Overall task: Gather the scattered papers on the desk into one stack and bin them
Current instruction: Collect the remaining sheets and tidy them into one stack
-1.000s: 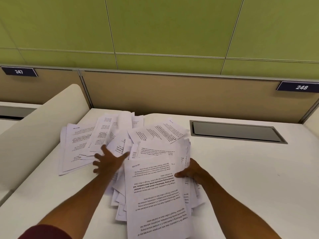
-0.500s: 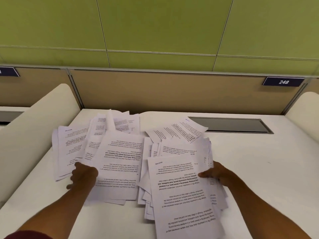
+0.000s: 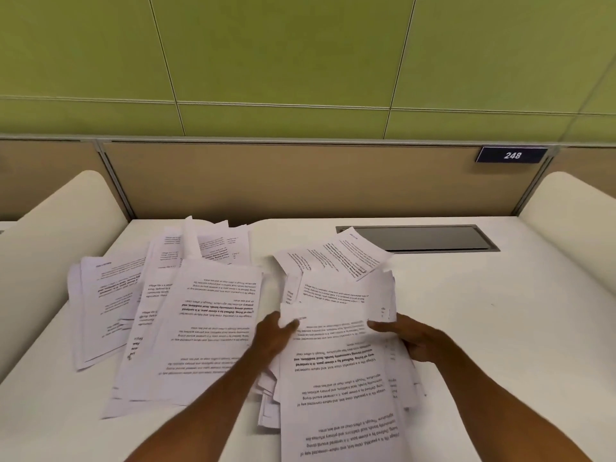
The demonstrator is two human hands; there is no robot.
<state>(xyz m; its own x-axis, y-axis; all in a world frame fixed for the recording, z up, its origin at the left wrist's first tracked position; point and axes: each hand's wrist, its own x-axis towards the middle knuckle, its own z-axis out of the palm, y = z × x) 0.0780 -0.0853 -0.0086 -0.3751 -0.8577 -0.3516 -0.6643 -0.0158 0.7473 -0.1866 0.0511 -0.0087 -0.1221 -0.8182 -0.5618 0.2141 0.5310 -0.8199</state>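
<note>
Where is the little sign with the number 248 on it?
The 248 sign is at the upper right of the head view, fixed to the tan partition behind the desk, above the grey hatch.

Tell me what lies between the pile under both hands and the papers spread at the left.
In the head view, a narrow strip of bare desk separates the held pile from the left spread.

"248" on the dark nameplate [image 3: 511, 155]; upside-down "peaceful, close-knit" on the papers [image 3: 343, 378].
</note>
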